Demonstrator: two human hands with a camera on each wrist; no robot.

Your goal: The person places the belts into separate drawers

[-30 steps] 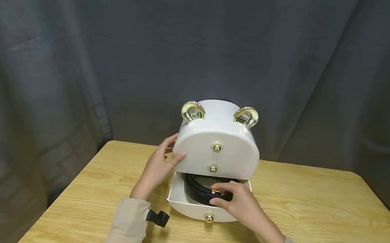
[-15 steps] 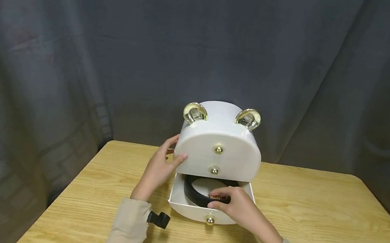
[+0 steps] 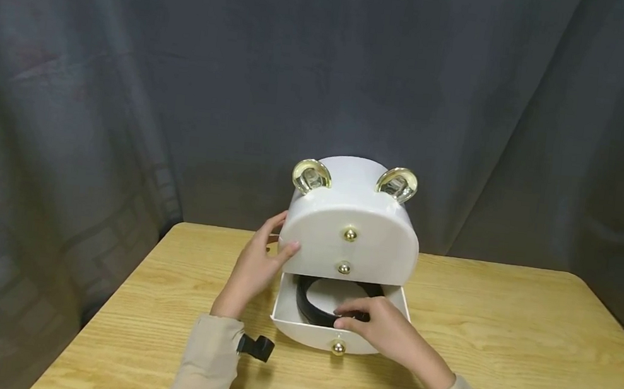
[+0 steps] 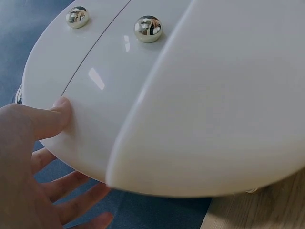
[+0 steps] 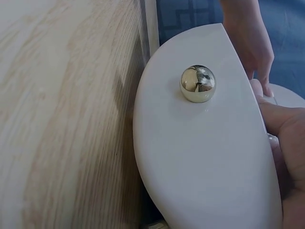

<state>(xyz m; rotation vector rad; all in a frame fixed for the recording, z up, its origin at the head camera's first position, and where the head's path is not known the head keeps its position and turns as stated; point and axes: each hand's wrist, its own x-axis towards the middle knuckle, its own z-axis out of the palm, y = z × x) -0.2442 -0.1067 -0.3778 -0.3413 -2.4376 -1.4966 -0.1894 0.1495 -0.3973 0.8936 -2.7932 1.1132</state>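
A white storage box (image 3: 349, 249) with gold ears and gold knobs stands on the table, its bottom drawer (image 3: 283, 309) pulled out. Inside that drawer lies a coiled black belt (image 3: 308, 305). My right hand (image 3: 383, 329) pinches the front of the coil between thumb and fingers, covering part of it. In the right wrist view the drawer front (image 5: 205, 152) hides the belt. My left hand (image 3: 256, 265) rests at the box's left edge. The left wrist view shows its thumb (image 4: 59, 112) touching the front face and its fingers spread along the side.
The box stands on a wooden table (image 3: 502, 341), near its far edge. A dark grey curtain (image 3: 243, 86) hangs behind. A black strap device (image 3: 257, 347) sits on the left wrist, close over the tabletop.
The belt coil has settled flatter and wider in the drawer. Its gold buckle, visible earlier, is now covered by my right fingers. My left hand has stayed on the box.
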